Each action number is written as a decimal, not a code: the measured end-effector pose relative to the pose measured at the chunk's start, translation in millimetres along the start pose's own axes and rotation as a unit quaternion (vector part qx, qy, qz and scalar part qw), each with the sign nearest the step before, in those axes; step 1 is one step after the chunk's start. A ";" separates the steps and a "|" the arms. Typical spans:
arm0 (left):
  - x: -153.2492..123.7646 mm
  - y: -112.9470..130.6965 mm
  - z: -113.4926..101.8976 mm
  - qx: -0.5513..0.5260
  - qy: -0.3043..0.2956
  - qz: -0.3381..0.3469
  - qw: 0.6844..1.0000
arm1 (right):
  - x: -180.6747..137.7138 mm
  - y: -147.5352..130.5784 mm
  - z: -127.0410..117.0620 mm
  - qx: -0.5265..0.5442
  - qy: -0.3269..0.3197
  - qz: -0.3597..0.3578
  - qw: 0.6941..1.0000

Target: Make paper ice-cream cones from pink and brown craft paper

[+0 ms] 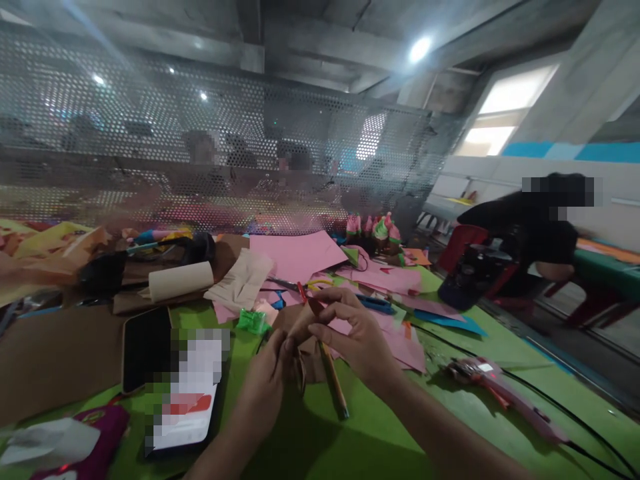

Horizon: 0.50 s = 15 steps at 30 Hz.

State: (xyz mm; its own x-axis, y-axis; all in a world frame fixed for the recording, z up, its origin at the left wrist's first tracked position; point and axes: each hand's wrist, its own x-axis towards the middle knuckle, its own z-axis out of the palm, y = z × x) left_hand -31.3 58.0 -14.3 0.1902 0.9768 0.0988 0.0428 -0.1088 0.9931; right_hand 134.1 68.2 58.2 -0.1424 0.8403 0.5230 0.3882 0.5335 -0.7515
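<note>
Between both hands is a cone rolled from brown paper [303, 323], tilted with its wide end up to the right. My left hand [267, 377] is closed round its lower part. Thumb and fingers of my right hand [353, 327] pinch the cone near its upper rim. A wooden pencil [333, 380] lies slanted on the green tabletop just under my right hand. Brown paper pieces [314, 367] lie beneath the cone. Blue-handled scissors [375, 305] rest beyond my right hand, partly hidden by it.
A pink glue gun [505, 393] with a black cord lies right. Left are a dark phone [145, 350], a lit phone [193, 413] and a tissue pack [100, 427]. Pink sheets [295, 257], a beige roll [181, 281] and a green packet [253, 322] lie beyond. A person [535, 227] sits right.
</note>
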 end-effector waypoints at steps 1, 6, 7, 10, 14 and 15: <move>-0.5 1.0 0.2 -0.006 -0.004 -0.003 1.000 | -0.6 -0.1 -0.1 0.002 0.001 -0.003 1.000; -2.1 4.8 1.4 -0.016 0.002 -0.016 1.000 | -3.5 0.8 0.6 0.008 -0.004 0.000 1.000; -2.2 5.5 1.9 -0.016 0.002 -0.015 1.000 | -3.4 1.0 0.6 0.009 -0.004 -0.001 1.000; -2.3 7.9 3.2 -0.022 0.002 -0.017 1.000 | -1.4 1.4 -1.1 0.013 0.014 -0.002 1.000; -2.3 10.8 0.7 -0.049 0.011 -0.044 0.998 | 4.9 5.2 -7.4 0.041 0.056 0.035 0.997; -2.5 11.6 -0.9 -0.053 0.022 -0.052 0.997 | 6.4 6.8 -9.0 0.050 0.065 0.048 0.995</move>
State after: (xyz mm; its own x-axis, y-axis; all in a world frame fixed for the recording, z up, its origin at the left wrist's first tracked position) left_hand -32.1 54.4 -3.0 0.1472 0.9891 -0.0046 -0.0436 0.0111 0.9990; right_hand 144.1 76.3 60.0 0.0132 0.8715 0.4902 0.3006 0.4641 -0.8332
